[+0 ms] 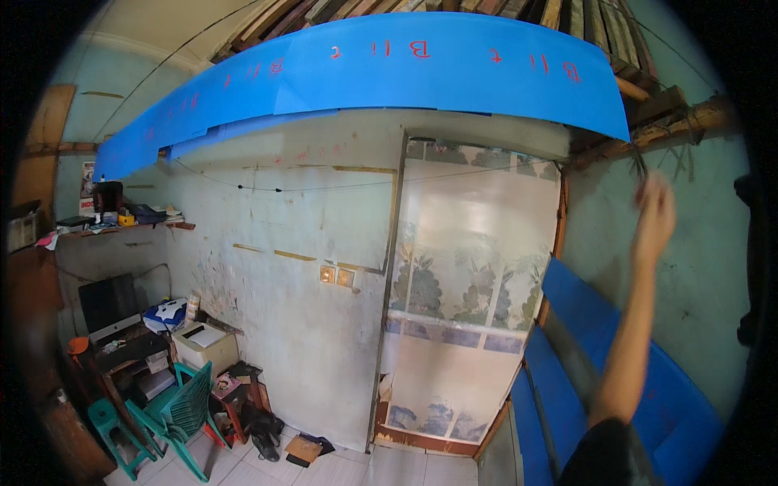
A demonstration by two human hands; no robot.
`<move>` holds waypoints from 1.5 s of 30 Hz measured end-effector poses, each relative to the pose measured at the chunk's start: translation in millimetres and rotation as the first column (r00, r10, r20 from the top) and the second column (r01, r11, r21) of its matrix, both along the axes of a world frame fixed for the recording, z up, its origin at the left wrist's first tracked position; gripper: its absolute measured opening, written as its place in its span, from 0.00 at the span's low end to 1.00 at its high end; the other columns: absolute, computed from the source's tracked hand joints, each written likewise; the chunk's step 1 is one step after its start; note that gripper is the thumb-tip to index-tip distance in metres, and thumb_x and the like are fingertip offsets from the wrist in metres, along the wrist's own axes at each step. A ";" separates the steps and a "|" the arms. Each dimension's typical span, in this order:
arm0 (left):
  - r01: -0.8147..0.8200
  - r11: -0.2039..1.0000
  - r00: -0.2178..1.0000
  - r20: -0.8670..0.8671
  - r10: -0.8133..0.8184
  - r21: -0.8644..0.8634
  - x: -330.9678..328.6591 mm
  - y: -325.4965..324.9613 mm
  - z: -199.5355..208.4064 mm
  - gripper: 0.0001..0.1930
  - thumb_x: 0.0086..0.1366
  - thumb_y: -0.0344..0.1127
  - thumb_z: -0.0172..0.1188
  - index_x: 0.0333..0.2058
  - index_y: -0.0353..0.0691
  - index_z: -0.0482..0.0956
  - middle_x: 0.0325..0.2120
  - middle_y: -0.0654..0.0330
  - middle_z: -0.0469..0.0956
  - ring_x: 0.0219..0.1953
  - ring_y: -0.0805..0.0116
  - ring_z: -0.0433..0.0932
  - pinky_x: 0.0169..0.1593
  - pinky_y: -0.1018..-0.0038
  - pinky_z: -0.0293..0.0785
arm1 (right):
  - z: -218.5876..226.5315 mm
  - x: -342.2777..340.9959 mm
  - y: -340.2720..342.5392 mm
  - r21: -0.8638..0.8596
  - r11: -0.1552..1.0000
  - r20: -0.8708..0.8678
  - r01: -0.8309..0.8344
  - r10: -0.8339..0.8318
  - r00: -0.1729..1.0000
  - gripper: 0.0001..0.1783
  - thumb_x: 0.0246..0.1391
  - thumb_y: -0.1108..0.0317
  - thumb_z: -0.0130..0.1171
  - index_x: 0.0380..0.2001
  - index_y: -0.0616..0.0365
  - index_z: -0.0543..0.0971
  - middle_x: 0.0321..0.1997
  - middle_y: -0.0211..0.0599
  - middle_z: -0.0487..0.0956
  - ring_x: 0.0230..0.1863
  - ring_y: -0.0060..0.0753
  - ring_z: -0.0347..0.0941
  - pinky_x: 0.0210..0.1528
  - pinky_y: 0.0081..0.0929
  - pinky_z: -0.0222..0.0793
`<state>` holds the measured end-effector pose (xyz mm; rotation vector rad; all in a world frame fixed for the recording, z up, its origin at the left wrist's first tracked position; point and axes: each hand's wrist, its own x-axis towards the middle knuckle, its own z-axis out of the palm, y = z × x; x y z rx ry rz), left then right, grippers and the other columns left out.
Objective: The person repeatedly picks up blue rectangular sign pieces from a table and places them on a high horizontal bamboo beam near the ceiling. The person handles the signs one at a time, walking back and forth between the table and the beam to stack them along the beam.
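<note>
My right hand is raised on an outstretched arm at the right, just under the right end of a long blue sheet. Its fingers are closed round a thin dark thing that points up toward the sheet's lower corner. Motion blur hides what kind of thing it is. The sheet spans the top of the room under a stack of wooden slats and bears red marks. Beside the hand runs a rough wooden beam with ties round it. My left hand is out of the picture.
More blue panels lean along the right wall by my forearm. Ahead stands a pale patterned door. At the left are a green plastic chair, a green stool, a monitor and a cluttered shelf.
</note>
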<state>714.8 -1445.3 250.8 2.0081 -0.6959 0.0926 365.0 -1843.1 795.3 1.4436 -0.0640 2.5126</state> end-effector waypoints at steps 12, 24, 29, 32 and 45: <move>0.399 0.874 0.858 -0.223 -0.463 -0.278 -8.8 73.9 68.0 0.12 0.64 0.32 0.49 0.43 0.33 0.75 0.26 0.61 0.76 0.29 0.74 0.71 0.36 0.77 0.69 | -648.8 191.0 167.1 0.700 -0.678 0.703 0.223 0.710 -0.048 0.24 0.58 0.56 0.50 0.48 0.68 0.69 0.47 0.40 0.74 0.45 0.32 0.70 0.52 0.29 0.64; 0.354 0.808 0.659 -0.488 -0.573 -0.471 -17.3 69.4 18.0 0.19 0.66 0.32 0.49 0.54 0.34 0.64 0.28 0.54 0.77 0.29 0.68 0.76 0.36 0.76 0.76 | -335.9 124.1 190.5 0.845 0.512 -0.421 0.157 0.816 -0.396 0.11 0.57 0.67 0.54 0.41 0.62 0.76 0.34 0.34 0.78 0.34 0.22 0.70 0.42 0.21 0.67; 0.387 0.795 0.666 -0.454 -0.591 -0.467 -32.8 8.5 14.7 0.18 0.65 0.31 0.48 0.52 0.30 0.64 0.30 0.48 0.78 0.29 0.63 0.79 0.34 0.73 0.78 | -145.8 56.3 151.1 0.513 0.858 -0.825 -0.005 0.491 -0.279 0.10 0.52 0.66 0.57 0.25 0.63 0.73 0.22 0.40 0.73 0.24 0.29 0.66 0.31 0.30 0.63; 0.378 0.778 0.673 -0.428 -0.604 -0.503 -45.3 -38.9 17.0 0.17 0.65 0.30 0.48 0.52 0.30 0.64 0.30 0.48 0.78 0.29 0.64 0.79 0.34 0.74 0.78 | -17.5 26.2 139.4 0.503 0.856 -0.835 -0.119 0.517 0.188 0.07 0.49 0.67 0.61 0.28 0.60 0.78 0.24 0.28 0.78 0.26 0.18 0.72 0.32 0.21 0.71; 0.298 0.696 0.755 -0.285 -0.591 -0.654 -110.5 -212.6 37.5 0.17 0.66 0.37 0.51 0.49 0.32 0.68 0.32 0.50 0.77 0.31 0.65 0.78 0.35 0.74 0.77 | 305.8 -142.3 -21.7 0.271 0.819 -0.607 -0.507 0.554 0.570 0.19 0.57 0.63 0.54 0.46 0.67 0.70 0.30 0.35 0.73 0.28 0.16 0.71 0.28 0.14 0.75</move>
